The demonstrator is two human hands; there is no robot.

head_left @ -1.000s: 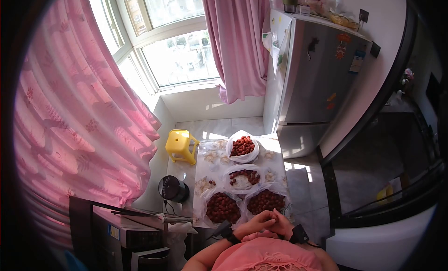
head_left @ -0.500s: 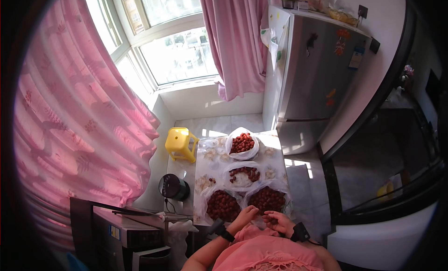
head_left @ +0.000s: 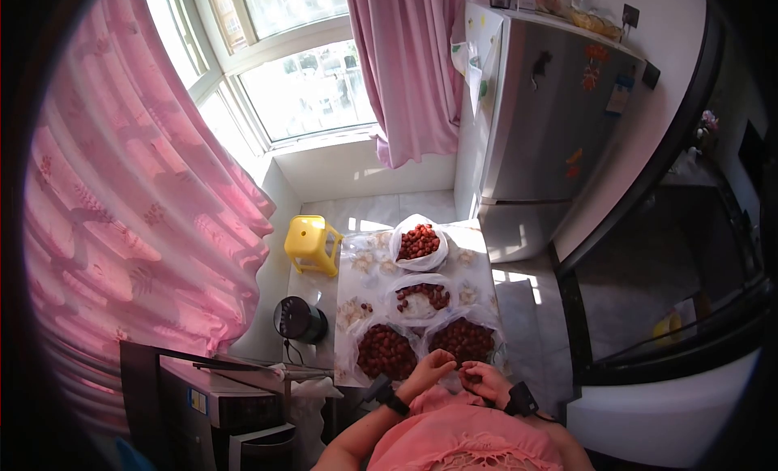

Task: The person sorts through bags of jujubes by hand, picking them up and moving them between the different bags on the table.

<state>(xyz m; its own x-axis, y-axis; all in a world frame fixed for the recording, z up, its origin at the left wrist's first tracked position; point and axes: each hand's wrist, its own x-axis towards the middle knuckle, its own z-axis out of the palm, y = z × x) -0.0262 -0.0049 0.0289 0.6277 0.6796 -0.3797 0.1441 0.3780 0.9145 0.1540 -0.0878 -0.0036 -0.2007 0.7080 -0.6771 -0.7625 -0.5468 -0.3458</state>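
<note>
Two bare hands at the near edge of a pale floral surface (head_left: 366, 291).
The left hand (head_left: 436, 367) and right hand (head_left: 486, 382) have curled fingers, any grip too small to tell, near the right-hand clear plastic bag (head_left: 497, 335) of dark-red round fruit (head_left: 462, 340); three more fruit-filled bags lie around it.

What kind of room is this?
Probably a dining corner in someone's home: there's a refrigerator, pink curtains by the window, and a table with bags of dark red fruit.
</note>
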